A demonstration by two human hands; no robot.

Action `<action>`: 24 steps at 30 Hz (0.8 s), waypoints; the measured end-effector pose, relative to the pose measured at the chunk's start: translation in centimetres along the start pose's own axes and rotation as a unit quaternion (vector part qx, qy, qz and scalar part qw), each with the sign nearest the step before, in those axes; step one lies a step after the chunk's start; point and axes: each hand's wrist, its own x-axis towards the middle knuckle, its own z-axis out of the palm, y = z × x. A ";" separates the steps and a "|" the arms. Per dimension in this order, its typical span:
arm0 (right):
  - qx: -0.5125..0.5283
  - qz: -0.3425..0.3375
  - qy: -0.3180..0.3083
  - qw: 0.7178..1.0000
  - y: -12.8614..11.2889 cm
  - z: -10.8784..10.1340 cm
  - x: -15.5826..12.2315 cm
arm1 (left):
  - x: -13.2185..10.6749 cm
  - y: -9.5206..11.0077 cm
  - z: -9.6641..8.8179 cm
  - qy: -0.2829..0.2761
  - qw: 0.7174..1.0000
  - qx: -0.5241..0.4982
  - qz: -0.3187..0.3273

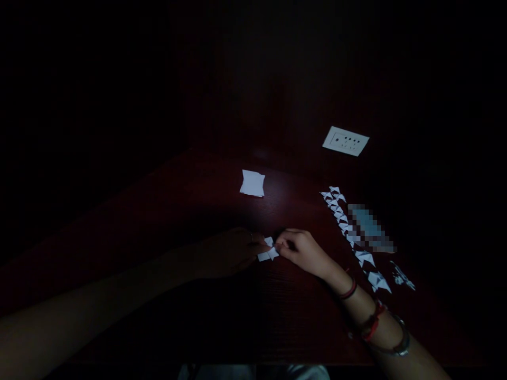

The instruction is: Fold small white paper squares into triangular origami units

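Note:
A small piece of folded white paper [268, 250] lies on the dark red table between my hands. My left hand [233, 250] is in deep shadow; its fingertips press on the paper's left side, and most of its fingers are hard to make out. From the other side, my right hand [303, 250] pinches the paper's right edge between thumb and curled fingers. Bracelets circle my right wrist.
A stack of white paper sheets [252, 183] lies farther back. Several folded white paper pieces [339, 216] form a row on the right, beside a blurred bluish object [371, 228] and small white scraps [403, 276]. A socket plate [346, 141] is behind.

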 end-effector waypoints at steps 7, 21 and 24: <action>0.020 0.033 0.007 0.999 0.0 0.0 0.2 | 0.1 0.1 -0.7 -0.012 0.999 0.003 0.035; 0.034 0.078 0.005 0.996 0.0 0.2 0.5 | 0.3 0.1 -0.9 -0.023 0.999 0.025 0.012; 0.035 0.082 0.005 0.996 0.0 0.2 0.5 | 0.4 0.1 -0.7 -0.023 0.999 0.027 0.015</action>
